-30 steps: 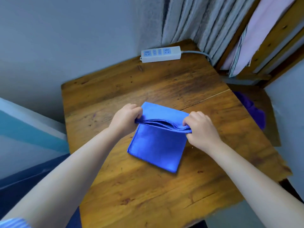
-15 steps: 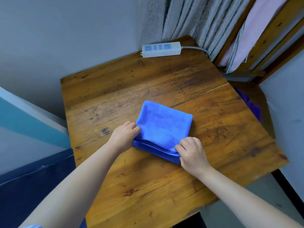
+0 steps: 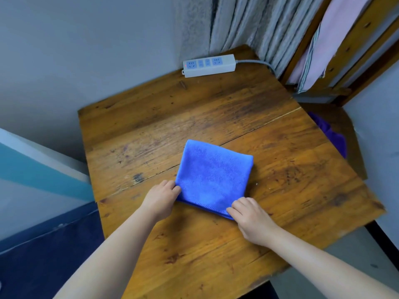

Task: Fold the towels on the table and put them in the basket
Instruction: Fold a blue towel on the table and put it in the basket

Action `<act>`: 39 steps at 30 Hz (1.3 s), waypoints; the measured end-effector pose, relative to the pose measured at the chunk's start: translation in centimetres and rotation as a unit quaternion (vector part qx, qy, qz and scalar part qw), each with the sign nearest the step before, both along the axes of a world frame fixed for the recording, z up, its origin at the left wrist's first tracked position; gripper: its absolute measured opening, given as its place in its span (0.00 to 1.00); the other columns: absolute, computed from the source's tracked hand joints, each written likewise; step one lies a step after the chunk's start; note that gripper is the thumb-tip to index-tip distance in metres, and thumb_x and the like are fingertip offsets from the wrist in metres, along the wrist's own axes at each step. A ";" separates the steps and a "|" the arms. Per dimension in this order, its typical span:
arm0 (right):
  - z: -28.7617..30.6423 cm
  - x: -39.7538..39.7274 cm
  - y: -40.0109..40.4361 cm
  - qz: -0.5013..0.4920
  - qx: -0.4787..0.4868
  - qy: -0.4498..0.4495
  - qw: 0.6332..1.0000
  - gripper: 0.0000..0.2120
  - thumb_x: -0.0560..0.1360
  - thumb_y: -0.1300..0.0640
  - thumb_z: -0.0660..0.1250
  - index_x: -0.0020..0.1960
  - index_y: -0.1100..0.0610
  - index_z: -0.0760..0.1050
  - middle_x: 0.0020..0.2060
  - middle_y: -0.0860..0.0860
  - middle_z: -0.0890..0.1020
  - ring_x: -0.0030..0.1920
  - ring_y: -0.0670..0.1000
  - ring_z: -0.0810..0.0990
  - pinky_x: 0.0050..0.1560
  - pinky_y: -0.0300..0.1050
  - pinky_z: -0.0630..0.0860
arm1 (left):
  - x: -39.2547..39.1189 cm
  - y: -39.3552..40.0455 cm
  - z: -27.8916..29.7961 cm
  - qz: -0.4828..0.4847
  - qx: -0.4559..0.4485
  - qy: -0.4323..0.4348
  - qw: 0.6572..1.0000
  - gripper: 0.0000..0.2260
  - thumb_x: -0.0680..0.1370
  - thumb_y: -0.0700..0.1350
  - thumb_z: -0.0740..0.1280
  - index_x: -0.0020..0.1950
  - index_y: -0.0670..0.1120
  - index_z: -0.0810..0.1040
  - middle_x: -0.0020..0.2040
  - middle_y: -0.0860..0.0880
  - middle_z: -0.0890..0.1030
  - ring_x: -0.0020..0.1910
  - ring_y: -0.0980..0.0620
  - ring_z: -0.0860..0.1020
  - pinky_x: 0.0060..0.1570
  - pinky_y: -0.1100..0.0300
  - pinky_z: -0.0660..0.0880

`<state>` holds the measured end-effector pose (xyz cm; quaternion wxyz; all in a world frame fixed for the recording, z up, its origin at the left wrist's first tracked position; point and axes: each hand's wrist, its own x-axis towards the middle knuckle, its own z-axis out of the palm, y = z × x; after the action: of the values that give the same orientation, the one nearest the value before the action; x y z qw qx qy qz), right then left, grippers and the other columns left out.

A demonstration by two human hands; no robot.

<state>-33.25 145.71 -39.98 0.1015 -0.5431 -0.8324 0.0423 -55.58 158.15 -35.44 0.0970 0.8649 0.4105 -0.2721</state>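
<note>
Folded over since a second ago, the blue towel (image 3: 213,178) lies mid-frame on the desk (image 3: 151,130). Both hands pinch its near corners: left hand (image 3: 160,199), right hand (image 3: 250,219). A box with purple cloth (image 3: 332,134) (perhaps the basket) sits at right, nearer the right hand.

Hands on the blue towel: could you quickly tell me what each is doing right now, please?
Left hand: pinches the near left corner of the folded blue towel.
Right hand: pinches the towel's near right corner.

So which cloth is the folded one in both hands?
The blue towel on the table; the purple cloth lies off its right edge, untouched.
</note>
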 end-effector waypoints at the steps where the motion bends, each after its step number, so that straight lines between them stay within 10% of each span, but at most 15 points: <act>1: 0.4 0.4 0.1 0.002 -0.009 0.014 1.000 0.16 0.61 0.63 0.53 0.39 0.56 0.78 0.32 0.50 0.76 0.38 0.50 0.65 0.39 0.41 0.63 | 0.0 0.1 0.1 0.007 0.001 -0.005 1.000 0.10 0.76 0.40 0.58 0.56 0.44 0.70 0.58 0.46 0.72 0.60 0.46 0.69 0.47 0.57 0.66; 6: 2.5 3.9 3.6 -0.167 0.005 0.153 0.974 0.15 0.64 0.64 0.56 0.45 0.64 0.78 0.37 0.58 0.80 0.42 0.53 0.71 0.44 0.43 0.72 | 1.6 1.6 1.5 0.186 0.027 -0.169 0.968 0.03 0.75 0.40 0.59 0.42 0.45 0.66 0.46 0.46 0.74 0.51 0.46 0.72 0.40 0.58 0.65; 13: 2.4 5.5 9.8 -0.211 -0.060 0.099 0.971 0.22 0.66 0.69 0.55 0.55 0.62 0.79 0.48 0.59 0.82 0.49 0.61 0.80 0.47 0.53 0.78 | 7.7 6.2 0.8 0.451 -0.029 -0.262 0.853 0.17 0.80 0.49 0.56 0.60 0.38 0.71 0.58 0.40 0.77 0.57 0.41 0.74 0.50 0.54 0.70; 16: 1.7 6.0 10.2 -0.136 -0.012 0.072 0.988 0.20 0.63 0.64 0.52 0.43 0.60 0.82 0.34 0.55 0.82 0.32 0.56 0.80 0.30 0.42 0.78 | 9.0 7.7 0.1 0.467 -0.039 -0.229 0.853 0.18 0.81 0.50 0.55 0.58 0.36 0.72 0.58 0.38 0.77 0.58 0.40 0.74 0.50 0.54 0.69; 20: 0.5 6.7 9.8 -0.126 0.022 0.047 0.991 0.16 0.69 0.63 0.54 0.41 0.64 0.81 0.32 0.57 0.75 0.36 0.53 0.65 0.21 0.40 0.72 | 9.4 8.5 -0.4 0.474 -0.044 -0.259 0.840 0.12 0.80 0.45 0.57 0.55 0.38 0.73 0.55 0.38 0.78 0.54 0.41 0.74 0.45 0.58 0.65; 25: -0.9 7.2 9.2 -0.135 0.087 -0.028 0.987 0.19 0.66 0.65 0.54 0.54 0.60 0.74 0.39 0.53 0.64 0.37 0.53 0.63 0.31 0.42 0.71 | 10.1 7.3 -1.2 0.420 -0.010 -0.256 0.871 0.06 0.81 0.45 0.54 0.46 0.44 0.65 0.51 0.40 0.74 0.46 0.43 0.71 0.39 0.57 0.62; 34: -0.4 6.5 7.1 -0.176 -0.046 -0.135 0.974 0.24 0.66 0.60 0.51 0.60 0.60 0.70 0.45 0.54 0.84 0.53 0.57 0.75 0.54 0.54 0.66 | 10.7 6.8 -2.1 0.406 0.065 -0.149 0.899 0.17 0.81 0.51 0.52 0.57 0.39 0.70 0.57 0.38 0.74 0.56 0.38 0.73 0.48 0.51 0.70; 39: 2.4 6.7 7.6 -0.160 -0.065 -0.117 0.978 0.21 0.62 0.58 0.57 0.49 0.61 0.82 0.45 0.55 0.85 0.48 0.56 0.84 0.44 0.53 0.80 | 9.3 4.7 -0.6 0.395 0.062 -0.165 0.902 0.17 0.80 0.52 0.54 0.59 0.40 0.69 0.58 0.41 0.74 0.59 0.40 0.71 0.53 0.50 0.69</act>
<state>-26.58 153.33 -37.54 -0.0272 -0.6757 -0.7365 0.0158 -46.25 162.90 -36.00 0.2090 0.6686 0.7126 -0.0391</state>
